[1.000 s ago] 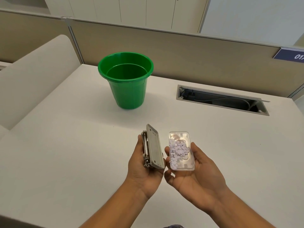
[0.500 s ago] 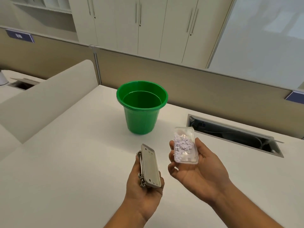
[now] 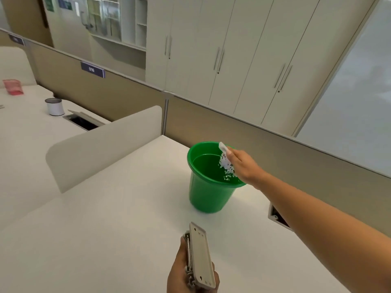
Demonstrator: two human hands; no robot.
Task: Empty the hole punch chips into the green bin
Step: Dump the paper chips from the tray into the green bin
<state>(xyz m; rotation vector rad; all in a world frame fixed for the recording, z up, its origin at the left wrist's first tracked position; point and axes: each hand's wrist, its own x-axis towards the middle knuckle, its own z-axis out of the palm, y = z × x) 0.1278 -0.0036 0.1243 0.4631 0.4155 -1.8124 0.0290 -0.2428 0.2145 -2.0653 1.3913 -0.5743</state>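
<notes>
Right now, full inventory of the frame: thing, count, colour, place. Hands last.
green bin: 1, green, far middle of desk
chip tray: 1, clear, tipped over bin mouth
paper chips: many, white, falling into bin
hole punch: 1, beige and metal, near edge
desk: 1, white
cable hatch: 1, right of bin
cup: 1, white, next desk
red packet: 1, far left
right hand: holds tray
left hand: holds punch
</notes>
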